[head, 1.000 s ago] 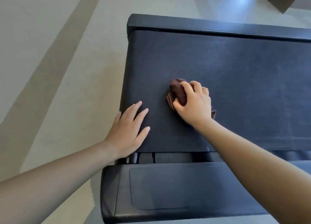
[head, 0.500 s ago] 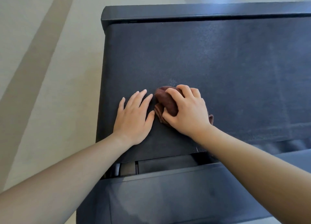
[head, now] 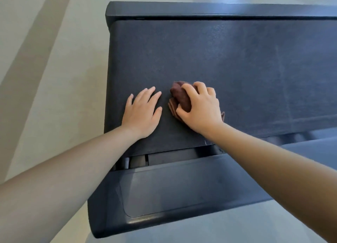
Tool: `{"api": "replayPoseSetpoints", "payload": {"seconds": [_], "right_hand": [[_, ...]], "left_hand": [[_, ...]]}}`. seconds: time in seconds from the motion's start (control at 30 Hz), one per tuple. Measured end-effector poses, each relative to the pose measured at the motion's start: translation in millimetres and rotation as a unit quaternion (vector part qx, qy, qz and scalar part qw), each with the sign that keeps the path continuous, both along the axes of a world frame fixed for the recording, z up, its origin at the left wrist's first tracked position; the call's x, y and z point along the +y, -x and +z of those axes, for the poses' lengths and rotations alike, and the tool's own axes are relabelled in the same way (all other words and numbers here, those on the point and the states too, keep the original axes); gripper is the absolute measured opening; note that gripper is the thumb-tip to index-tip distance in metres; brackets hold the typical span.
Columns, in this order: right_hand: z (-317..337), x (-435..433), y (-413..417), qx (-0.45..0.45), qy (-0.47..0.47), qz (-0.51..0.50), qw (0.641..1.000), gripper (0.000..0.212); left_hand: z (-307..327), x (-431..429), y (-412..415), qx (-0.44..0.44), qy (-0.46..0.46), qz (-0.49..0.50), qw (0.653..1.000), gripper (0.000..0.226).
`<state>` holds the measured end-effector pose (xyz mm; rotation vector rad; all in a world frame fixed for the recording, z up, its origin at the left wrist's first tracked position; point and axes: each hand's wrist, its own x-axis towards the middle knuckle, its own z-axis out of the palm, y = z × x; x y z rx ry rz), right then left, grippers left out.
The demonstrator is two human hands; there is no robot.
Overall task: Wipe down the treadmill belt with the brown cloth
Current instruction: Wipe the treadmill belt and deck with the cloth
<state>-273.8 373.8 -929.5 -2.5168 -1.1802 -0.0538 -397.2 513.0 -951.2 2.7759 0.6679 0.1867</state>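
Since the pale floor (head: 54, 78) only shows at the left, the treadmill (head: 182, 197) fills most of the view. Its dark, grainy belt (head: 237, 69) runs between a rail (head: 200, 10) at the far edge and a smooth plastic cover nearest the camera. The belt has faint pale streaks and haze toward the right, so that area probably needs wiping. The left hand (head: 141, 113) lies flat, palm down on the belt near its left edge, with fingers straight and slightly spread, holding nothing. It is likely bracing the lean or stopping the belt from sliding. The right hand (head: 200, 109) is just beside it, not touching, with fingers and thumb curled over the brown cloth (head: 179, 96) and pressing it onto the belt. The cloth is bunched into a wad, mostly hidden under the palm. Its folds stick out on the thumb side and a corner peeks out by the wrist. It is probably bunched for grip and firmer pressure. It sits on the near-left part of the belt.
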Motion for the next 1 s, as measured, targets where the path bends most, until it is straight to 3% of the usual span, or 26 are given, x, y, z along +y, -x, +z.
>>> {"api": "replayPoseSetpoints", "payload": {"seconds": [0.27, 0.4, 0.73, 0.9, 1.0], "right_hand": [[-1.8, -52.9, 61.4, -0.019, 0.000, 0.054, 0.998, 0.052], [0.1, -68.8, 46.2, -0.030, 0.007, 0.073, 0.997, 0.055], [6.8, -141.4, -30.0, -0.006, -0.002, -0.011, 1.000, 0.054], [10.4, -146.3, -32.2, 0.011, -0.007, -0.031, 0.999, 0.051], [11.9, -137.9, -20.5, 0.025, -0.001, 0.008, 1.000, 0.051]], "left_hand": [[7.1, -1.3, 38.5, 0.009, 0.000, -0.069, 0.998, 0.049], [10.2, -11.2, 37.5, 0.015, 0.003, -0.094, 0.995, 0.050], [5.6, -39.9, 16.9, 0.037, 0.003, -0.136, 0.990, 0.052], [4.5, -56.1, -8.7, 0.024, 0.005, -0.160, 0.987, 0.052], [5.9, -63.0, -17.6, 0.020, 0.005, -0.157, 0.987, 0.052]]}}
